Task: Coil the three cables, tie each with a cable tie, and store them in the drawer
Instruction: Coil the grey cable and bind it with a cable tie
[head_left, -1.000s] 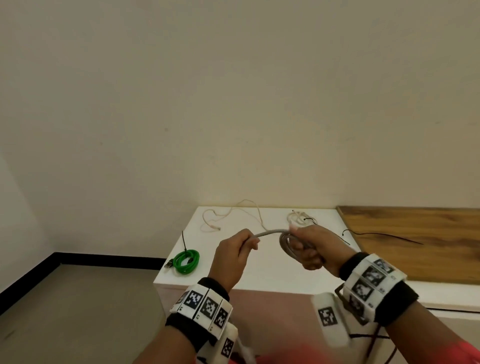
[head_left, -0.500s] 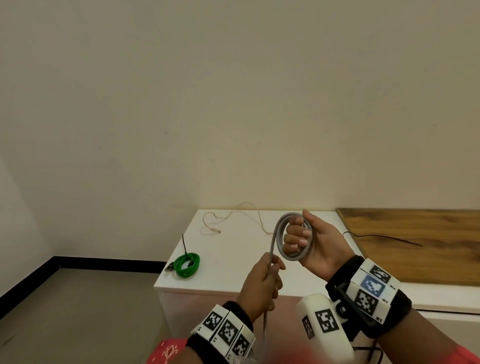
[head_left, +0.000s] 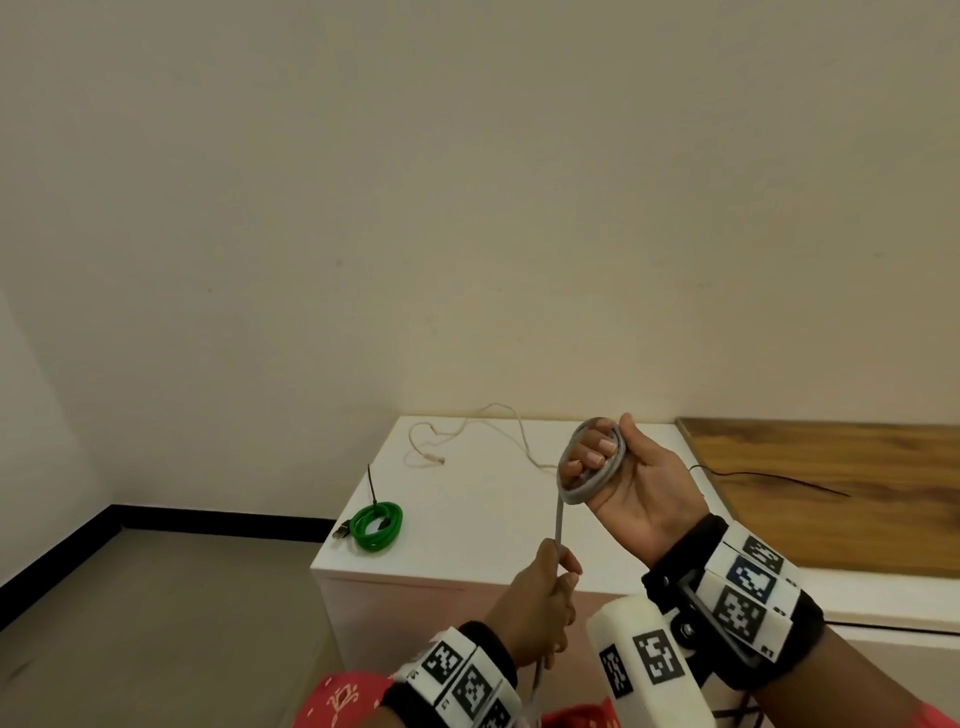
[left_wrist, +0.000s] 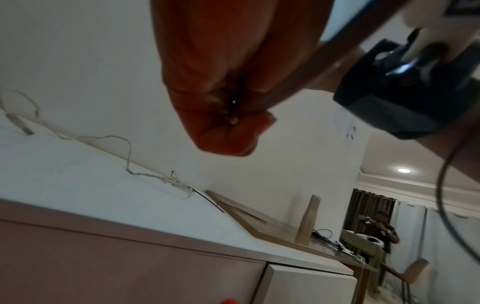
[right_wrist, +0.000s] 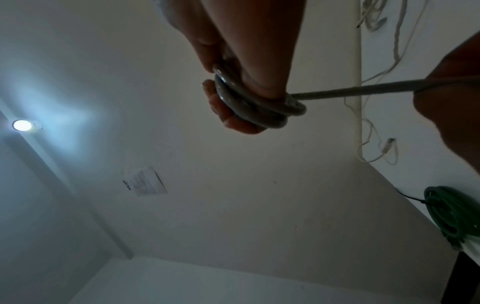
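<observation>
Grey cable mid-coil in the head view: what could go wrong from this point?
1. The grey cable loops sit around the right hand's fingers near their tips; they could slip off and spring open.
2. The left hand grips the straight run below; a hard pull may tighten the loops on the fingers.
3. The loose white cable lies on the white cabinet top just behind the coil and could snag.

The grey cable disappears into the left hand, its lower end running off the bottom edge. The right hand covers part of the white cable. The drawer is nowhere visible.
</observation>
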